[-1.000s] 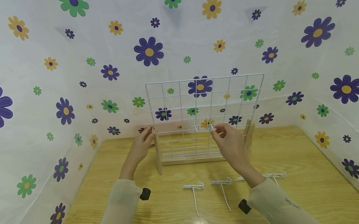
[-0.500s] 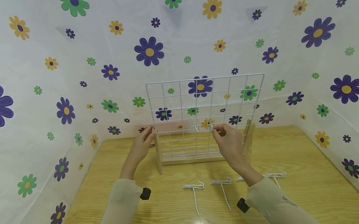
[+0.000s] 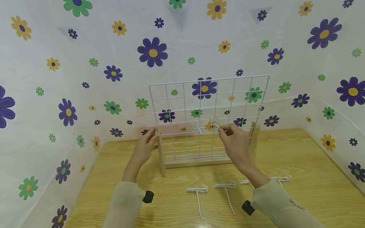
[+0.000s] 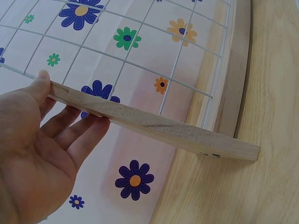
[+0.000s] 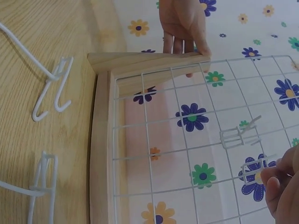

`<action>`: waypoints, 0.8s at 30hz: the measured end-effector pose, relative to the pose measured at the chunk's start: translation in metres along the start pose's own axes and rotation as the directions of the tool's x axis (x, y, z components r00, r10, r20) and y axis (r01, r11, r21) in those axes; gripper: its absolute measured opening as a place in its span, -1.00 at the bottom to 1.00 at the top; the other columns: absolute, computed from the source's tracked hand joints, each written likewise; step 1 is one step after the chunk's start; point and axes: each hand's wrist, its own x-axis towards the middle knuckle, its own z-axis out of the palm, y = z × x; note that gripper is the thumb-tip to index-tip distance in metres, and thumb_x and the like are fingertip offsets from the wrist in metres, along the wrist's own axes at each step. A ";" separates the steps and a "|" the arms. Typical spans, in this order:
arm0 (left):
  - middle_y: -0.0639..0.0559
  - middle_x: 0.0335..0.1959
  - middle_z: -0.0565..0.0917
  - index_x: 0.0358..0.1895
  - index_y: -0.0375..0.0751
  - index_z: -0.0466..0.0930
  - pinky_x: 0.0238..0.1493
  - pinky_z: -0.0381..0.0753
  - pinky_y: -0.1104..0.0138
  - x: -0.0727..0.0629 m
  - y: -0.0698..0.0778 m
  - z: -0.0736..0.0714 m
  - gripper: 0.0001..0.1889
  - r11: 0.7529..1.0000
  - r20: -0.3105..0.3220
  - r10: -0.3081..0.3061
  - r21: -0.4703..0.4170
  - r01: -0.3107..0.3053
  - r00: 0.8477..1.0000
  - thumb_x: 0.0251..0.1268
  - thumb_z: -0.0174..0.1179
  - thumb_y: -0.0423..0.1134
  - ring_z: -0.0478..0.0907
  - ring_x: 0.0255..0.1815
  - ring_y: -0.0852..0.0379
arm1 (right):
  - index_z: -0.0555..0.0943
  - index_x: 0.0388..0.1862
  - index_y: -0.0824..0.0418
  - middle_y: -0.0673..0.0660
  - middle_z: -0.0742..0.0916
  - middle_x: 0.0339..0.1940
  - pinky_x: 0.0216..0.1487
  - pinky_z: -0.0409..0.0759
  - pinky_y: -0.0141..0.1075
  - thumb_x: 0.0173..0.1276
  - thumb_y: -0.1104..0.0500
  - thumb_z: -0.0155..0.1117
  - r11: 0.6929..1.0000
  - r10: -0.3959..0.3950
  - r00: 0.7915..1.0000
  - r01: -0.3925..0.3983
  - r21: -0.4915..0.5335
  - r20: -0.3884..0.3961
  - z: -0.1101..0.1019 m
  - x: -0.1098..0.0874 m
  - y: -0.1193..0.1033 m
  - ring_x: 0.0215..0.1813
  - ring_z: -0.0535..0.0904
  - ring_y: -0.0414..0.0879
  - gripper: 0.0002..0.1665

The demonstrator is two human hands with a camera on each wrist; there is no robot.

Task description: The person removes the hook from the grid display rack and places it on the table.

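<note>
A white wire grid panel (image 3: 209, 80) stands upright in a wooden stand. My left hand (image 3: 144, 146) holds the top of the stand's left post (image 4: 149, 123), thumb on one side and fingers on the other, as the left wrist view shows. With thumb and fingertips, my right hand (image 3: 236, 143) pinches the prong of a white wire hook (image 5: 252, 171) at the grid's lower middle. Its back frame overlaps the grid wires. Just left of it, another white hook (image 3: 198, 128) hangs on the grid.
Several more white hooks lie in a row on the wooden table in front, among them one at left (image 3: 198, 199) and one beside it (image 3: 227, 197); my right forearm partly covers another. The right post (image 3: 253, 138) rises behind my right hand. A flowered cloth (image 3: 98, 45) encloses the table.
My right hand has shifted slightly right and up with the hook's prong, and the hook sits a little higher against the grid. My left hand stays on the post.
</note>
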 end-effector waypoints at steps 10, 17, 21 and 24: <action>-0.32 0.53 0.33 0.64 -0.18 0.14 0.32 0.62 0.03 0.000 0.000 0.000 -0.39 1.000 0.004 -0.006 -0.008 0.006 1.000 0.71 -0.05 -0.01 0.38 0.46 -0.28 | 0.75 -0.21 0.39 0.23 0.80 -0.39 -0.55 0.38 -0.67 0.39 0.35 0.41 1.000 -0.007 1.000 0.007 -0.006 -0.023 -0.008 0.002 -0.004 -0.41 0.67 0.01 -0.92; -0.31 0.53 0.32 0.64 -0.16 0.15 0.30 0.64 0.04 0.000 0.001 0.000 -0.40 1.000 0.002 -0.021 -0.010 0.021 1.000 0.71 -0.05 -0.03 0.39 0.45 -0.29 | 0.74 -0.23 0.43 0.26 0.78 -0.41 -0.54 0.41 -0.68 0.34 0.39 0.43 0.998 -0.043 0.997 0.045 0.032 -0.058 -0.015 0.002 -0.006 -0.44 0.64 0.02 -0.92; -0.31 0.53 0.32 0.64 -0.17 0.14 0.30 0.63 0.05 0.000 0.001 0.001 -0.39 1.000 0.002 -0.021 -0.011 0.021 1.000 0.70 -0.05 -0.01 0.40 0.44 -0.29 | 0.74 -0.24 0.44 0.25 0.77 -0.45 -0.56 0.43 -0.67 0.33 0.43 0.42 0.995 -0.055 0.997 0.059 0.074 -0.059 -0.021 0.001 -0.009 -0.47 0.60 -0.09 -0.94; -0.30 0.54 0.32 0.64 -0.16 0.15 0.31 0.63 0.05 0.000 0.001 0.001 -0.38 1.000 0.001 -0.022 -0.011 0.022 1.000 0.70 -0.05 0.00 0.39 0.44 -0.29 | 0.73 -0.24 0.44 0.23 0.77 -0.46 -0.60 0.44 -0.64 0.34 0.44 0.41 0.993 -0.044 0.998 0.049 0.106 -0.050 -0.026 0.000 -0.009 -0.48 0.58 -0.19 -0.95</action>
